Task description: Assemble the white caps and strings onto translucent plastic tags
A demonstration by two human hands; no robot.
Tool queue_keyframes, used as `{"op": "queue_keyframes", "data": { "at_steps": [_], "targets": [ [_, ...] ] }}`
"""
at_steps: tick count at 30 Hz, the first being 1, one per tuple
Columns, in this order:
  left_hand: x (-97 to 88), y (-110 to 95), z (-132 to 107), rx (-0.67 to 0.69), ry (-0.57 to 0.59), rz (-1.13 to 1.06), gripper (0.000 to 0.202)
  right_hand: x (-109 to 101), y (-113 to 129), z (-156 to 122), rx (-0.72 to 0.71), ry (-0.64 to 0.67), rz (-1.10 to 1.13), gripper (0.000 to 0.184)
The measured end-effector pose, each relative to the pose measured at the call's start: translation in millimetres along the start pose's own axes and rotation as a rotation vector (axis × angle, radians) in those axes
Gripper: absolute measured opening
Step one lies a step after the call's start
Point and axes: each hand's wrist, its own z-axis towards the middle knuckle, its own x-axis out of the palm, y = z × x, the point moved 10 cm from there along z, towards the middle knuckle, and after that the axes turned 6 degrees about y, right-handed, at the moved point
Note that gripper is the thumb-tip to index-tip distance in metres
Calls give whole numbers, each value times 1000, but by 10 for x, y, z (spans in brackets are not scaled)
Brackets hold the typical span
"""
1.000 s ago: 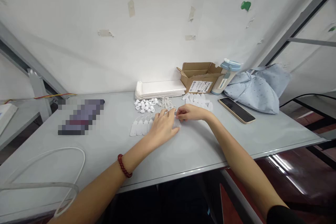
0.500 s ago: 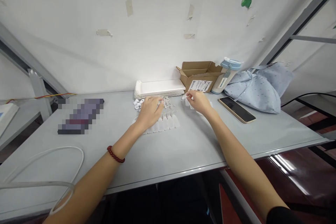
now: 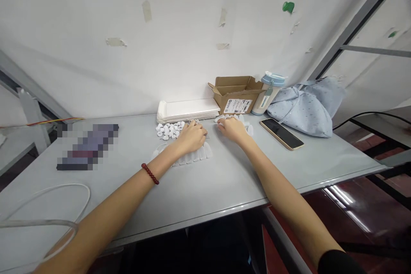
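My left hand (image 3: 193,135), with a dark red bead bracelet (image 3: 150,174) at the wrist, is over a row of small translucent, tongue-shaped plastic pieces (image 3: 192,157) on the table. Its fingers curl down at the row's far end, and whatever they grip is hidden. Just left of it lies a heap of small white caps (image 3: 167,130). To the right, my right hand (image 3: 233,129) is closed, fingertips down among a loose pile of more translucent pieces (image 3: 249,129). What is between those fingertips cannot be made out.
Behind the hands are a stack of flat white boxes (image 3: 189,109), an open cardboard box (image 3: 240,96) and a tumbler (image 3: 266,94). A phone (image 3: 281,133) and a light blue cloth bag (image 3: 305,111) lie right. A blurred-out dark item (image 3: 90,145) and a white cable (image 3: 86,197) are left.
My left hand has moved right, uncovering more of the white caps, and now covers the strings behind the row. My right hand has lowered into the loose pile. The view has shifted slightly.
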Motion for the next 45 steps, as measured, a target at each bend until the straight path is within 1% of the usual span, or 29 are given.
{"op": "queue_keyframes", "data": {
  "at_steps": [2, 4, 7, 11, 15, 18, 19, 21, 24, 27, 31, 34, 37, 42, 45],
  "targets": [
    [-4, 18, 45, -33, -13, -22, 36, 13, 19, -4, -10, 14, -15, 35],
    [-59, 101, 72, -90, -71, -105, 38, 21, 27, -4, -18, 27, -20, 36],
    [-203, 269, 62, -163, -189, -257, 43, 42, 43, 0, -36, 57, -36, 38],
    [-398, 498, -43, -258, -322, -430, 45, 47, 81, -7, -39, 66, -57, 39],
    [-549, 655, -182, -308, -438, -615, 49, 2, 87, -24, -13, 28, -21, 33],
    [-594, 700, -261, -317, -466, -674, 49, -105, 51, -43, -9, -52, 62, 28],
    [-598, 698, -292, -313, -471, -666, 48, -145, 34, -51, -14, -78, 123, 26],
    [-591, 666, -377, -288, -488, -618, 45, -212, 24, -70, -55, -117, 323, 21],
    [-551, 585, -565, -231, -547, -525, 36, -290, 133, -120, -201, -126, 726, 13],
    [-519, 527, -754, -214, -618, -452, 27, -315, 369, -206, -346, -39, 1053, 13],
    [-577, 463, -864, -205, -701, -427, 21, -285, 679, -333, -440, 139, 1326, 20],
    [-648, 356, -869, -143, -744, -385, 18, -275, 797, -386, -478, 215, 1437, 23],
    [-670, 304, -884, -116, -771, -381, 16, -250, 823, -391, -470, 249, 1467, 25],
    [-639, 285, -887, -119, -752, -422, 17, -183, 830, -380, -434, 288, 1462, 27],
    [-623, 268, -882, -118, -743, -436, 17, -155, 838, -374, -432, 289, 1450, 29]
  ]
}}
